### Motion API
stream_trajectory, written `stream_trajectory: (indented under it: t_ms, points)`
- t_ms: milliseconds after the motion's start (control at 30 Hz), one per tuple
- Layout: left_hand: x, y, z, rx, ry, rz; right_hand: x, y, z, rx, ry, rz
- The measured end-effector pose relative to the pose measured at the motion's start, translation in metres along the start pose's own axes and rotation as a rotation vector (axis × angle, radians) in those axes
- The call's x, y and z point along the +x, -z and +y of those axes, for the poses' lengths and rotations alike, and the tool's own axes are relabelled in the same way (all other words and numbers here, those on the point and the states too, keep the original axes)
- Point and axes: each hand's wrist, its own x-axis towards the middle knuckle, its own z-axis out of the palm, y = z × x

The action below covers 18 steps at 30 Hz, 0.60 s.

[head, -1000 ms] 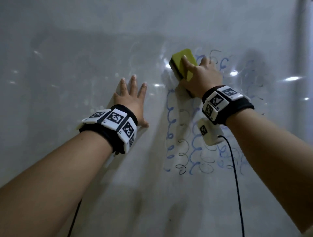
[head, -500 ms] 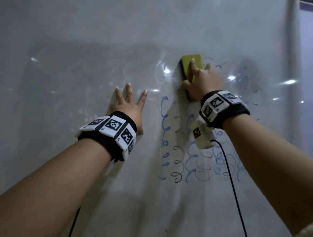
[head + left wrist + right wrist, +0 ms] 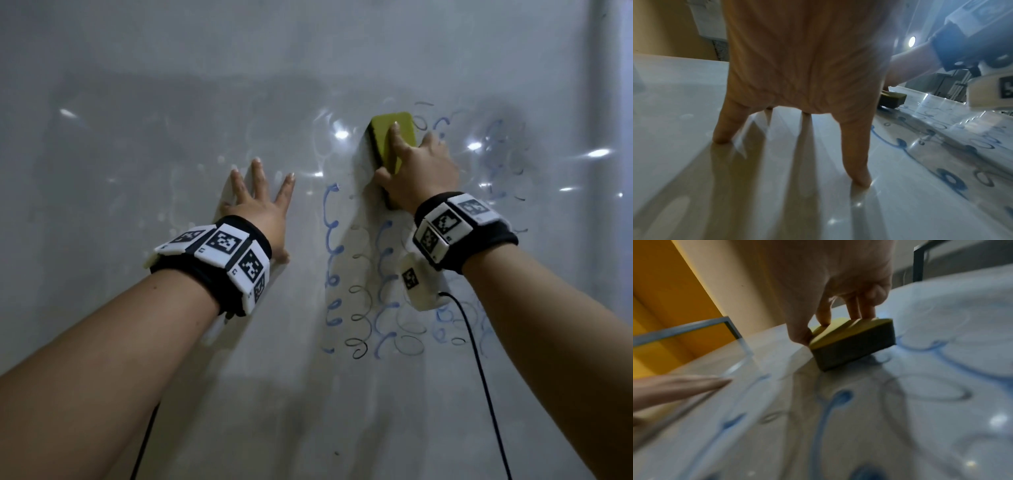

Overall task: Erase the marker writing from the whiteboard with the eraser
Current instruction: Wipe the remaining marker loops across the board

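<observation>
A yellow eraser (image 3: 390, 137) with a dark felt underside lies flat against the whiteboard (image 3: 171, 102). My right hand (image 3: 416, 169) grips the eraser (image 3: 851, 340) from above, thumb on one side and fingers over its back. Blue and black marker loops (image 3: 373, 308) run below and to the right of the eraser, seen also as blurred marker loops (image 3: 830, 402) in the right wrist view. My left hand (image 3: 257, 202) presses flat on the board to the left of the writing, its fingers (image 3: 855, 154) spread straight. The eraser (image 3: 893, 99) shows small at the left wrist view's right.
The board's right frame edge (image 3: 620, 171) runs vertically at the far right. Faint wiped smears (image 3: 318, 137) lie left of the eraser. A black cable (image 3: 479, 370) hangs from my right wrist. Ceiling-light glints (image 3: 597, 152) reflect on the board.
My right hand has slid the eraser a little rightward along the top of the writing, and some marks there are fainter. My left hand stays pressed on the board.
</observation>
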Motion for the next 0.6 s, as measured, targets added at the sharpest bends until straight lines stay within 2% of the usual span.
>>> stream_trajectory:
  t_ms: [100, 133, 267, 300, 400, 433, 533, 567, 600]
  points:
    - [0.000, 0.000, 0.001, -0.001, 0.002, -0.004, -0.020, -0.011, -0.014, -0.087, 0.214, -0.040]
    - [-0.001, 0.000, 0.001, -0.006, 0.000, -0.003, -0.023, -0.012, -0.011, -0.105, 0.243, -0.037]
    - [-0.003, 0.000, 0.000, -0.016, -0.004, -0.001, -0.026, -0.011, -0.007, 0.025, 0.018, 0.007]
    - [-0.003, 0.000, 0.000, -0.020, -0.006, 0.002, -0.032, -0.014, -0.014, 0.021, 0.042, -0.006]
    - [-0.004, 0.001, -0.001, -0.034, -0.016, 0.017, -0.050, -0.025, -0.025, -0.067, 0.277, -0.032]
    - [-0.004, 0.000, -0.001, -0.031, -0.019, 0.020, -0.049, -0.024, -0.021, -0.079, 0.292, -0.022]
    - [-0.005, 0.000, -0.002, -0.007, -0.017, 0.024, -0.040, -0.019, -0.008, -0.024, 0.101, 0.007]
    - [-0.005, 0.000, -0.001, -0.006, -0.015, 0.021, -0.043, -0.020, -0.010, -0.025, 0.084, -0.006]
    - [-0.004, 0.000, -0.001, -0.005, -0.013, 0.020, -0.049, -0.023, -0.017, -0.053, 0.136, -0.022]
